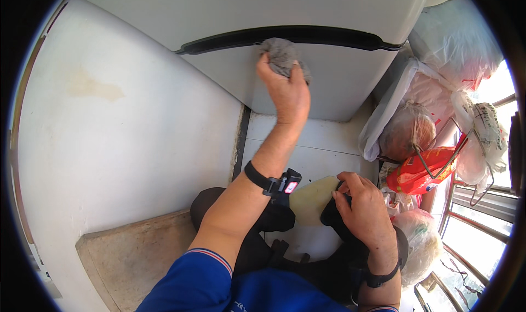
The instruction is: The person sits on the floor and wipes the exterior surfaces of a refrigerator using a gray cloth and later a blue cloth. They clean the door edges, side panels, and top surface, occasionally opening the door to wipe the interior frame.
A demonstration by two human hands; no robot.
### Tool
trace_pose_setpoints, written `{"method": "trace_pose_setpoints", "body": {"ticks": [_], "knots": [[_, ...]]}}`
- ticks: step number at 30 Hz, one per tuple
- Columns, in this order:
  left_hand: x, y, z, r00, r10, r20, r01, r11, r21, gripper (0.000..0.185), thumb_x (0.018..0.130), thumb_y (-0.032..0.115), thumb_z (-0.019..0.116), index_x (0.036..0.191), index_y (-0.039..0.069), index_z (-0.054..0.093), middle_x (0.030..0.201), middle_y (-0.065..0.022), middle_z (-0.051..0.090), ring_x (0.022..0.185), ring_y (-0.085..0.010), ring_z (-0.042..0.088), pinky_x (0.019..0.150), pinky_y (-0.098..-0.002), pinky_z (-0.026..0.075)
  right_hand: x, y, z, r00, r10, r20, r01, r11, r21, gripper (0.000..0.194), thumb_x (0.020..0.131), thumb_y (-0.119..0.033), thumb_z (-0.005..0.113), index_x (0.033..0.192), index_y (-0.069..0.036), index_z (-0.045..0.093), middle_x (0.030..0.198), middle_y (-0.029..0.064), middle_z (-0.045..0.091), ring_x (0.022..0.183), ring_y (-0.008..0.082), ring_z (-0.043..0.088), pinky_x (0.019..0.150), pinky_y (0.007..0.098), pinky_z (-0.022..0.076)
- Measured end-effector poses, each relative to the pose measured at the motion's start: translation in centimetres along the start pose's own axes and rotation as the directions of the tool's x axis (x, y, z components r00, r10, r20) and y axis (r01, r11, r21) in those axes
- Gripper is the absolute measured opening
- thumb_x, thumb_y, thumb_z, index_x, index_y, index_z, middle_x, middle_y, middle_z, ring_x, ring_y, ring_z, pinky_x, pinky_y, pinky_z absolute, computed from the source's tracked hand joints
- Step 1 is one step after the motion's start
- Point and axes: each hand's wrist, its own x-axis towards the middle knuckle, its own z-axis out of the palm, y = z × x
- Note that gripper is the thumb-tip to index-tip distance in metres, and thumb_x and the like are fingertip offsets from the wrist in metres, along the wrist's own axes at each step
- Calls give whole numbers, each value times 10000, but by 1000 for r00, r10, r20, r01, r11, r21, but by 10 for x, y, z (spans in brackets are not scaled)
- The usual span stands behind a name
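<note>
My left hand (287, 92) grips a bunched grey cloth (281, 55) between thumb and fingers. The cloth touches the front of a light grey refrigerator (328, 78), just under its long black handle strip (328, 36). My right hand (361, 209) hangs with bent fingers over my knee and holds nothing that I can see. Both wrists wear black straps, and the left one carries a small black device (291, 181). A pale yellowish sheet (314, 201) lies on the floor between my feet.
A white wall (135, 119) rises at the left, above a worn stone-like slab (135, 258). White floor tiles (316, 160) lie below the refrigerator. Filled plastic bags (456, 36), a red packet (423, 170) and wire hangers (435, 174) crowd the right side by a barred window (478, 238).
</note>
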Motion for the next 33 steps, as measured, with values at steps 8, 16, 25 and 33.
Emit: {"method": "trace_pose_setpoints", "body": {"ticks": [8, 16, 25, 33], "knots": [[-46, 26, 55, 897, -74, 436, 82, 997, 2, 500, 982, 168, 712, 1389, -41, 511, 1187, -181, 710, 1124, -286, 684, 1000, -380, 530, 8, 1, 5, 999, 36, -12, -36, 999, 18, 308, 922, -96, 758, 1188, 6, 640, 927, 180, 729, 933, 413, 698, 831, 498, 557], [38, 50, -100, 991, -63, 118, 46, 989, 140, 588, 984, 203, 694, 1449, -78, 469, 1271, -216, 681, 1135, -283, 683, 1018, -388, 538, 6, -8, 10, 1000, -12, 7, 12, 1000, -11, 295, 937, -113, 743, 1187, 8, 643, 935, 175, 740, 951, 413, 703, 840, 492, 560], [128, 25, -182, 980, 176, 92, -184, 632, 753, 575, 960, 236, 711, 1480, 38, 565, 1300, -231, 589, 1168, -414, 631, 1037, -463, 530, 11, -9, 21, 1000, -27, 14, 28, 999, -35, 293, 944, -128, 737, 1182, 21, 656, 898, 183, 748, 907, 415, 712, 827, 496, 566], [104, 7, -184, 879, 354, 320, -476, 604, 639, 520, 975, 191, 703, 1444, 7, 573, 1259, -220, 620, 1122, -379, 664, 1006, -437, 540, 15, -10, 27, 998, -45, 38, 46, 998, -46, 286, 950, -119, 732, 1186, 16, 645, 905, 202, 743, 910, 421, 718, 808, 500, 563]]}}
